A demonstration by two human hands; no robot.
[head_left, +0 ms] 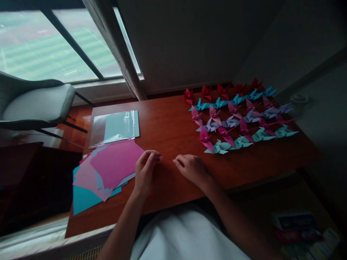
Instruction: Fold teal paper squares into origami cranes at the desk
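Observation:
My left hand [146, 168] is over the table beside the fanned pile of paper, its fingers curled in with the thumb against them. Across a short gap, my right hand [192, 168] rests with its fingers folded in a loose fist. Nothing shows in either hand. Magenta paper [118, 160] tops the pile, at my left hand's edge; pink sheets [85, 175] and turquoise sheets [84, 200] show below it. Beyond my right hand stand rows of folded paper cranes: red cranes [223, 91], blue cranes [219, 103], pink cranes [214, 115], lilac cranes [230, 122], magenta cranes [206, 139] and mint cranes [220, 146].
A clear plastic packet with pale blue paper [119, 126] lies behind the pile on the wooden table [162, 122]. A grey chair [38, 103] stands at the left by the window. Boxes [298, 227] sit low at the right, in shadow.

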